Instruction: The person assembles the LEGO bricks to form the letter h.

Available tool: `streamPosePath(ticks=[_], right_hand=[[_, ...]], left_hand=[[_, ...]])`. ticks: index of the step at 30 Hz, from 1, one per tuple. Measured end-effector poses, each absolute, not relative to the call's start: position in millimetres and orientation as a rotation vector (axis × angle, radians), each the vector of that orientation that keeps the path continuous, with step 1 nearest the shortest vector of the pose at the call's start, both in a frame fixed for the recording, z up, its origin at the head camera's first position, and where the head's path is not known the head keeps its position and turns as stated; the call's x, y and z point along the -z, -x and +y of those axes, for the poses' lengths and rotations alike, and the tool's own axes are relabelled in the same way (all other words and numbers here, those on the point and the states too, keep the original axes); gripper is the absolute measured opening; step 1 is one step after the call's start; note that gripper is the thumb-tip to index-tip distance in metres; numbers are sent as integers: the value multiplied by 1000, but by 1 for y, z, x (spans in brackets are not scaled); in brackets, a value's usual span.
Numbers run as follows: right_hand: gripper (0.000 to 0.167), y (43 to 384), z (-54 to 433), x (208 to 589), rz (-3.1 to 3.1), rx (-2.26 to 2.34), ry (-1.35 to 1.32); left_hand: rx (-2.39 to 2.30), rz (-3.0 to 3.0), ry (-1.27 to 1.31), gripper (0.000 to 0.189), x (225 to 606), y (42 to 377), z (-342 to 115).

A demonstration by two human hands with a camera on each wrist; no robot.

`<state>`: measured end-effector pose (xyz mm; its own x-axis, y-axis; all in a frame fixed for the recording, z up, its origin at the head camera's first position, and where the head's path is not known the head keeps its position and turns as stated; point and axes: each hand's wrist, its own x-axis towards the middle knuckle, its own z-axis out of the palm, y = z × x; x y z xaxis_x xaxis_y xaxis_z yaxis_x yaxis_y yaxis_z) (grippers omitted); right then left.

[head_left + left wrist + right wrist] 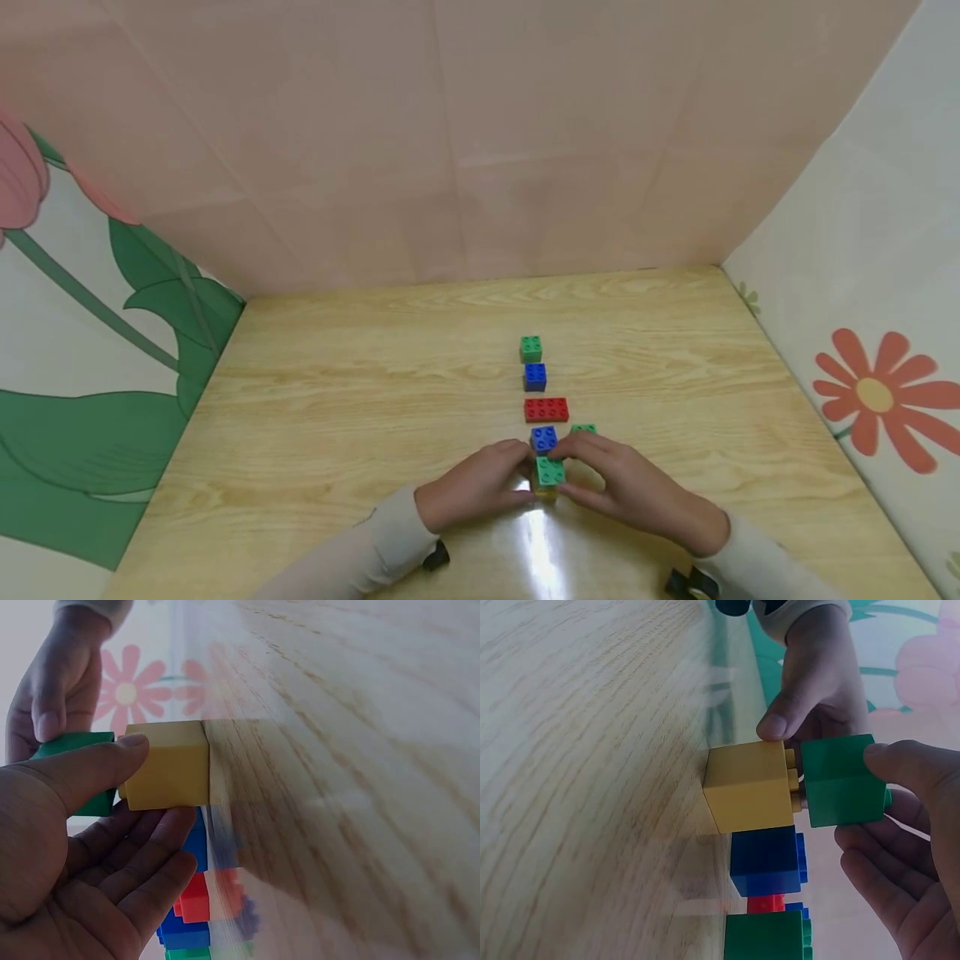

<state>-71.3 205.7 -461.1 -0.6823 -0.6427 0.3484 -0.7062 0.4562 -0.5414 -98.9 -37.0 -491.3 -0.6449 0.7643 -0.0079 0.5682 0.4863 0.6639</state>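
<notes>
My left hand (480,482) pinches a yellow brick (746,787) that stands on the table, its thumb against one side. With thumb and fingers, my right hand (633,490) holds a green brick (841,780) right over the yellow one. In the right wrist view a narrow gap shows between the green brick and the yellow brick's studs. From the head view the green brick mostly hides the yellow one. Just behind them is a blue brick (543,439). Another green brick (583,429) sits beside my right hand, partly hidden by it.
Beyond the hands, a long red brick (546,409), a second blue brick (535,377) and a far green brick (530,348) form a line going back on the wooden table (360,392). A pink wall covering (450,167) rises behind; flower-printed panels stand at both sides.
</notes>
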Motion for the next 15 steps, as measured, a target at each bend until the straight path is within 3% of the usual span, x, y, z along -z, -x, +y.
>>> streamPosePath(ticks=[15], right_hand=[[41,72,207,465,-2524,-1010,-1285]], left_hand=[[-874,2483,-1152,34,491,99,-37]])
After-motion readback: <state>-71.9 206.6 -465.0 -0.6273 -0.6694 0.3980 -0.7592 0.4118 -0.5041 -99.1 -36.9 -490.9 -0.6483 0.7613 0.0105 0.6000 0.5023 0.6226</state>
